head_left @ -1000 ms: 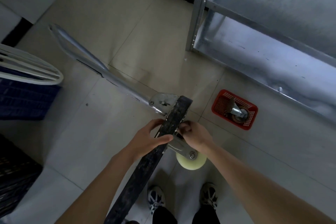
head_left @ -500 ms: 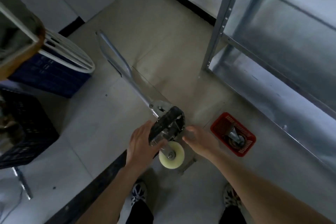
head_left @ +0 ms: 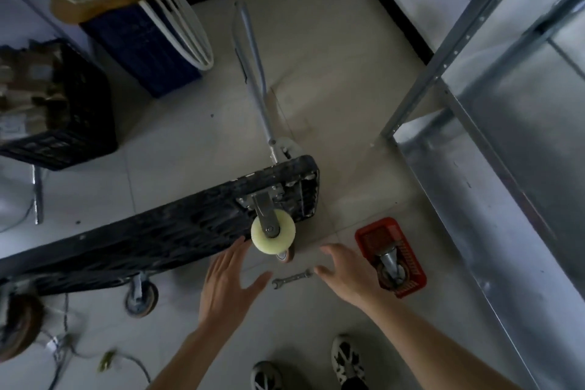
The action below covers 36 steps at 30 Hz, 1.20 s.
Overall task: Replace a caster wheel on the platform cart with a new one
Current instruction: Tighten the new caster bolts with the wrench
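Observation:
The black platform cart (head_left: 164, 231) lies on its side on the tiled floor, its underside toward me and its metal handle (head_left: 253, 66) stretched away. A pale cream caster wheel (head_left: 273, 234) in a steel bracket is mounted at the cart's near corner. My left hand (head_left: 226, 283) hovers open just below the cart's edge, fingers spread, touching nothing. My right hand (head_left: 343, 275) is open too, between the wheel and a red basket (head_left: 408, 279) that holds a dark old caster (head_left: 390, 266). A small wrench (head_left: 292, 278) lies on the floor between my hands.
A metal shelving unit (head_left: 493, 123) fills the right side. A blue crate (head_left: 142, 51) and a black crate (head_left: 60, 117) stand at the left. Two dark casters (head_left: 141, 294) of the cart show at lower left, with cables (head_left: 72, 355) on the floor. My feet (head_left: 346, 361) are at the bottom.
Both hands have let go of the cart and drawn back, now open. The cart has swung down so its underside and the cream wheel face me. The view has tilted up.

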Motion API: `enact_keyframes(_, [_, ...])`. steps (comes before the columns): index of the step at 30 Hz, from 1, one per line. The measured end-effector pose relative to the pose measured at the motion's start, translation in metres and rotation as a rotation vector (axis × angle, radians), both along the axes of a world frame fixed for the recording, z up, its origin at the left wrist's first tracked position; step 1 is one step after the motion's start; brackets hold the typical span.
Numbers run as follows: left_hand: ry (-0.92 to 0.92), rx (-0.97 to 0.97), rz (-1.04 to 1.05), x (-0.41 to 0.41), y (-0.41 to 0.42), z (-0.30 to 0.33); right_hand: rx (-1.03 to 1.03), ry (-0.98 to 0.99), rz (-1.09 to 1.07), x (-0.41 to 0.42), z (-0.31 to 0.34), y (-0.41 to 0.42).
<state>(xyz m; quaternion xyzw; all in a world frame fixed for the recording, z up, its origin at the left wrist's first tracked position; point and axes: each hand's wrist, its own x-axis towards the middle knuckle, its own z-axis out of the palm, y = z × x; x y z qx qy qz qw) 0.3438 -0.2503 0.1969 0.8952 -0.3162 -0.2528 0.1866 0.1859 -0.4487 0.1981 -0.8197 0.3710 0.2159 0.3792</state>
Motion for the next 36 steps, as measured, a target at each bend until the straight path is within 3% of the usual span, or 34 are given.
enact_keyframes(14, [-0.065,0.072,0.014,-0.027,0.057,-0.231,-0.125,0.002,0.336,0.000,-0.243,0.045])
enact_keyframes(25, [-0.155,0.097,-0.128,-0.041,0.068,-0.449,-0.237,-0.039,0.517,0.014,-0.451,0.041])
enact_keyframes(32, [-0.146,0.069,-0.200,-0.040,0.059,-0.512,-0.342,-0.143,0.679,0.009,-0.515,0.046])
enact_keyframes(36, [-0.183,0.033,-0.235,-0.043,0.053,-0.523,-0.382,-0.238,0.669,-0.001,-0.531,0.055])
